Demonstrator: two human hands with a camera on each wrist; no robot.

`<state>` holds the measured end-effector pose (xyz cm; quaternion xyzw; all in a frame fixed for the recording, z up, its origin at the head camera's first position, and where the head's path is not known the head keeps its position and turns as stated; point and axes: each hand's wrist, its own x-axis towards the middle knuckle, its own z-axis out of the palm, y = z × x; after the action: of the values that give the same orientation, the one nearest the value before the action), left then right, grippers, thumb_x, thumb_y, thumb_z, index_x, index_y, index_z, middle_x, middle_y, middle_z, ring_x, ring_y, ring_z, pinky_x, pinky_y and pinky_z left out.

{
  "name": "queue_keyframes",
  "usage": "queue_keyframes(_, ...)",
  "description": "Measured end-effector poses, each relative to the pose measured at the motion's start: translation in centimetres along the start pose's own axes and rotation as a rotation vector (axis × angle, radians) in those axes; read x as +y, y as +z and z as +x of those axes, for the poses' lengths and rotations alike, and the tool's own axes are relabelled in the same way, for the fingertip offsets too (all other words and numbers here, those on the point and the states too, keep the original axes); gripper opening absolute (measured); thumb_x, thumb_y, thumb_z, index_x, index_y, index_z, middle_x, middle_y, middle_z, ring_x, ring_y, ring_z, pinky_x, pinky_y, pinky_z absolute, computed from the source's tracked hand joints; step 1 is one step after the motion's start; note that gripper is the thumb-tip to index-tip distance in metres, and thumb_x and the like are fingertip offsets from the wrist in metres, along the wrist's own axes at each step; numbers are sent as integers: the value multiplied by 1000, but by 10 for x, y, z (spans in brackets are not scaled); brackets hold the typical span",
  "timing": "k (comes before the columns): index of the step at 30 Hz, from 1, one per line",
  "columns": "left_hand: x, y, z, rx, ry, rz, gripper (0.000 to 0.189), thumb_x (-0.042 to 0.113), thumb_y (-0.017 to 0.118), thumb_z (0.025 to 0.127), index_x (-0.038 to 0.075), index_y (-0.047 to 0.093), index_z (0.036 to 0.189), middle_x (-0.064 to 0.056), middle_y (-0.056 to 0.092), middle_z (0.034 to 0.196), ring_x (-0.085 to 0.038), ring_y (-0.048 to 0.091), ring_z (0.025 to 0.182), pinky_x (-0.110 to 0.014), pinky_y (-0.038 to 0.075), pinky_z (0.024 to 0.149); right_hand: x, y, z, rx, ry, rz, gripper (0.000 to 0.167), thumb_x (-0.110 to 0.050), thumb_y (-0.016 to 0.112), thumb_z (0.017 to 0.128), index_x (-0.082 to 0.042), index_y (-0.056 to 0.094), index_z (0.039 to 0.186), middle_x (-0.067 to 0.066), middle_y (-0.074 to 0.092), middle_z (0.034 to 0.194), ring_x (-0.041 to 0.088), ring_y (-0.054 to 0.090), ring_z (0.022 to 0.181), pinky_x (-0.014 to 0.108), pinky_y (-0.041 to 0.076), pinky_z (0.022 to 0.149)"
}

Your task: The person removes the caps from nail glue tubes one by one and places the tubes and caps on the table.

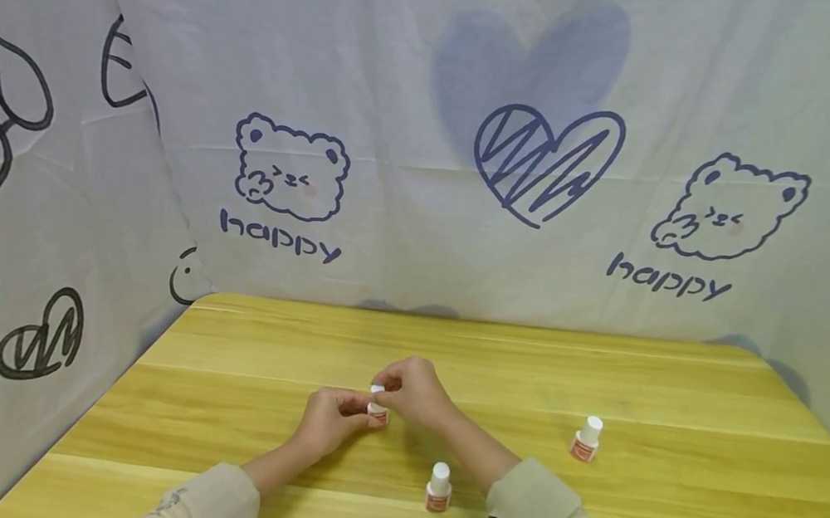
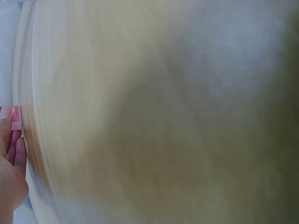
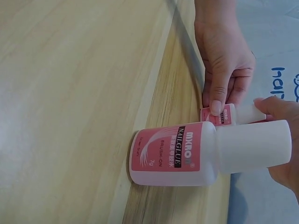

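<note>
Pale sheets (image 1: 404,58) printed with hearts, bears and the word "happy" hung behind and to the left of your table (image 1: 494,375), which had a yellow wood-grain top. Beige sleeves (image 1: 541,513) covered your forearms. Your left hand (image 1: 328,422) pinched the body of a small white bottle (image 1: 378,413), left of the table's middle, while your right hand (image 1: 417,391) held that bottle by its cap (image 1: 377,390); whether its base touched the wood, you could not tell. A second bottle (image 1: 440,488) stood upright nearer you, a third bottle (image 1: 585,439) well apart on the right, both capped. Smallest was the second one's pink label (image 3: 168,147), reading "NAIL GLUE"
</note>
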<state>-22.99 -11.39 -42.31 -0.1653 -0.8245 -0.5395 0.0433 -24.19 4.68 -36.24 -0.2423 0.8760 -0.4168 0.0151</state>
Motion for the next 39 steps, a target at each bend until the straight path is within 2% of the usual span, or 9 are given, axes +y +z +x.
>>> queue_keyframes(6,-3,1,2,21,7,39,16,10,77,72,0,74,85,-14,72,84,-22,71,78,-17,55,69,1,-1,0,-15,-29,-3,16,-1,66,84,7,69,98,15,71,89,17,63,79,22,53,66)
queue_keyframes(10,-2,1,2,36,0,46,15,10,78,71,1,74,83,-14,73,83,-22,71,77,-16,54,68,2,1,-1,10,-19,25,17,-1,67,82,7,68,97,15,71,89,17,63,78,22,53,66)
queue_keyframes(16,-1,1,1,32,-8,47,15,10,78,71,1,74,83,-14,72,83,-22,71,78,-16,54,69,4,4,-2,79,13,57,10,-3,71,79,3,70,87,12,70,82,15,64,74,18,52,63)
queue_keyframes(20,-1,1,1,21,-6,44,17,11,77,72,1,74,85,-14,72,84,-23,71,78,-16,54,69,3,4,-1,90,6,43,5,-4,71,79,1,70,80,10,70,78,11,61,69,15,48,59)
queue_keyframes(31,-1,1,1,32,-4,68,16,13,78,71,3,74,83,-12,73,82,-20,71,77,-18,55,70,3,3,1,57,8,18,5,-4,71,80,1,71,79,9,70,74,7,57,65,15,47,56)
queue_keyframes(39,0,1,0,29,4,53,17,14,78,72,3,75,84,-11,73,83,-20,71,79,-20,55,72,2,1,2,11,5,-4,5,-3,68,82,1,71,83,9,71,78,7,57,68,15,47,59)
